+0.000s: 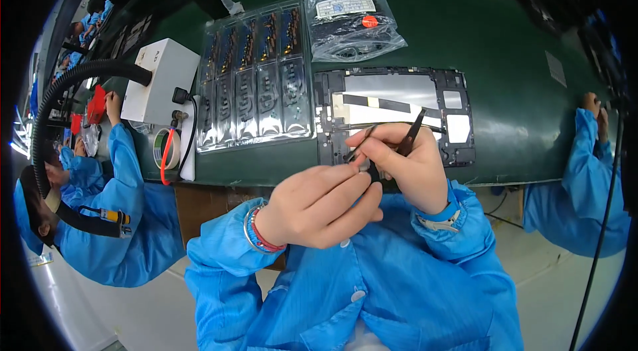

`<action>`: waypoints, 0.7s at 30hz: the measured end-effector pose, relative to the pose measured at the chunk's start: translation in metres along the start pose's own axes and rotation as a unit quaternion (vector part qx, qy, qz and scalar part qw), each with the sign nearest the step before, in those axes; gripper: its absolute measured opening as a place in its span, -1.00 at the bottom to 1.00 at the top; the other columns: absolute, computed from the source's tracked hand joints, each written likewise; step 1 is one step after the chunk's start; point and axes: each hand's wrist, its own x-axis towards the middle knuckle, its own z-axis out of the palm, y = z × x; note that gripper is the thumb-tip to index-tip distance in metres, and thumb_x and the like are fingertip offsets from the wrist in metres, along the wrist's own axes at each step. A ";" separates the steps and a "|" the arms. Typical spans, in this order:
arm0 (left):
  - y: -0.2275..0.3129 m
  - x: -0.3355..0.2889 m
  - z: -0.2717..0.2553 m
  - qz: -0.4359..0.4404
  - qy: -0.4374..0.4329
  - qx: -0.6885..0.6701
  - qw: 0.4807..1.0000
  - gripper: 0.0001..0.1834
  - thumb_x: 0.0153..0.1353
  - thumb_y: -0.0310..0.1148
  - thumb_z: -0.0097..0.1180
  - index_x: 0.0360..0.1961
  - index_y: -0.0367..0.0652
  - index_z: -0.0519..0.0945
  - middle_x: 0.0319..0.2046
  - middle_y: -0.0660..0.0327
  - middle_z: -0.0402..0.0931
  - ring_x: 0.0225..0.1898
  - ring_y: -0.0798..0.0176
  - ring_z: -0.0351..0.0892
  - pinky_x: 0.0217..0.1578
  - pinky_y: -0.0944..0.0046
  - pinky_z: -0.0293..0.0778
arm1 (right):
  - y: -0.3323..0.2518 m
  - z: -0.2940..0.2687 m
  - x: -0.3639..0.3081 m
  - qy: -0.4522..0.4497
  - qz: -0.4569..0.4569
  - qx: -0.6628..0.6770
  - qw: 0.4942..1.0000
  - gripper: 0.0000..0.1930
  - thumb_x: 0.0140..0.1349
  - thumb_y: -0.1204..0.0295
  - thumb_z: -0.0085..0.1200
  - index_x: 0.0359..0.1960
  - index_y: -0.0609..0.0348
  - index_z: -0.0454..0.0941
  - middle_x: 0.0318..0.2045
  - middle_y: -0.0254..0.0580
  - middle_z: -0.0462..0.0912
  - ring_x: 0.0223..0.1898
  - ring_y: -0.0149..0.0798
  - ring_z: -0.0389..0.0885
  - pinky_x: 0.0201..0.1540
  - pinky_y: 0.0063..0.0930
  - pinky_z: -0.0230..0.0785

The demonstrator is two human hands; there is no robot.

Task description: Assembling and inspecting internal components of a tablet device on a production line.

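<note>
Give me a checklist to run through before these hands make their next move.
1. Left hand and right hand close together: ok, their fingertips meet.
2. Small dark part at the fingertips, facing the right way: cannot tell, fingers cover much of it.
3. Slim dark tool secured: ok, it is in the right hand.
4. Device frame lying flat on the green table: ok.
5. Right hand clear of the frame: cannot tell, they overlap in this view.
6. Plastic bag off the frame: ok, it lies beyond it.
</note>
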 end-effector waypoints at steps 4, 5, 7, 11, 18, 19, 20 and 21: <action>-0.008 0.011 -0.005 -0.075 -0.001 0.001 0.997 -0.75 -0.13 -0.41 0.21 -0.37 -0.27 0.57 -0.33 0.12 0.55 -0.30 0.13 0.56 -0.33 0.30 0.53 | 0.007 0.000 -0.008 0.018 0.010 -0.086 0.996 -0.80 0.16 0.52 0.04 -0.22 0.38 0.57 -0.52 -0.31 0.58 -0.45 -0.60 0.43 -0.40 -0.71 0.29; -0.012 0.011 -0.004 -0.107 -0.001 0.020 0.994 -0.73 -0.19 -0.45 0.17 -0.36 -0.26 0.57 -0.32 0.15 0.54 -0.28 0.15 0.56 -0.33 0.31 0.52 | 0.008 0.001 -0.009 0.017 0.011 -0.086 0.996 -0.80 0.16 0.52 0.04 -0.22 0.38 0.57 -0.52 -0.31 0.58 -0.45 -0.60 0.43 -0.40 -0.71 0.29; -0.012 0.011 -0.005 -0.135 -0.015 0.002 0.991 -0.68 -0.23 -0.49 0.15 -0.32 -0.27 0.56 -0.31 0.13 0.54 -0.26 0.15 0.55 -0.29 0.28 0.51 | 0.009 0.003 -0.010 0.019 -0.012 -0.118 0.993 -0.79 0.13 0.54 0.06 -0.20 0.36 0.56 -0.50 -0.27 0.60 -0.43 -0.57 0.46 -0.39 -0.68 0.32; -0.008 0.014 -0.010 -0.159 0.000 -0.016 0.987 -0.73 -0.19 -0.53 0.21 -0.34 -0.29 0.58 -0.32 0.10 0.57 -0.29 0.12 0.57 -0.30 0.27 0.52 | 0.000 0.007 -0.018 0.025 -0.023 -0.164 0.986 -0.79 0.10 0.59 0.05 -0.20 0.34 0.55 -0.46 -0.18 0.62 -0.41 -0.49 0.54 -0.37 -0.61 0.38; -0.012 0.010 -0.012 -0.132 -0.008 0.005 0.991 -0.70 -0.22 -0.49 0.17 -0.34 -0.31 0.57 -0.34 0.08 0.56 -0.33 0.14 0.57 -0.34 0.26 0.54 | 0.003 0.008 -0.021 0.042 -0.199 -0.342 0.917 -0.76 0.06 0.58 0.08 -0.18 0.26 0.54 -0.45 0.00 0.60 -0.44 -0.08 0.62 -0.42 -0.42 0.44; -0.011 0.011 -0.013 -0.133 -0.008 0.005 0.991 -0.70 -0.22 -0.49 0.17 -0.34 -0.31 0.57 -0.34 0.08 0.56 -0.33 0.14 0.57 -0.34 0.26 0.54 | 0.003 0.009 -0.021 0.049 -0.221 -0.377 0.898 -0.77 0.06 0.56 0.10 -0.19 0.25 0.54 -0.47 -0.01 0.59 -0.46 -0.05 0.61 -0.45 -0.39 0.43; -0.010 0.012 -0.013 -0.123 -0.010 0.017 0.992 -0.71 -0.22 -0.49 0.17 -0.35 -0.31 0.57 -0.34 0.08 0.56 -0.33 0.15 0.57 -0.35 0.27 0.53 | 0.003 0.010 -0.022 0.049 -0.220 -0.376 0.899 -0.77 0.06 0.56 0.10 -0.19 0.25 0.54 -0.47 -0.01 0.59 -0.46 -0.05 0.61 -0.45 -0.39 0.43; -0.010 0.013 -0.014 -0.113 -0.013 0.030 0.993 -0.72 -0.22 -0.49 0.16 -0.36 -0.32 0.57 -0.34 0.08 0.56 -0.33 0.16 0.57 -0.37 0.27 0.53 | 0.003 0.012 -0.023 0.050 -0.219 -0.387 0.895 -0.78 0.07 0.55 0.09 -0.20 0.24 0.55 -0.49 -0.02 0.58 -0.48 -0.05 0.60 -0.46 -0.38 0.43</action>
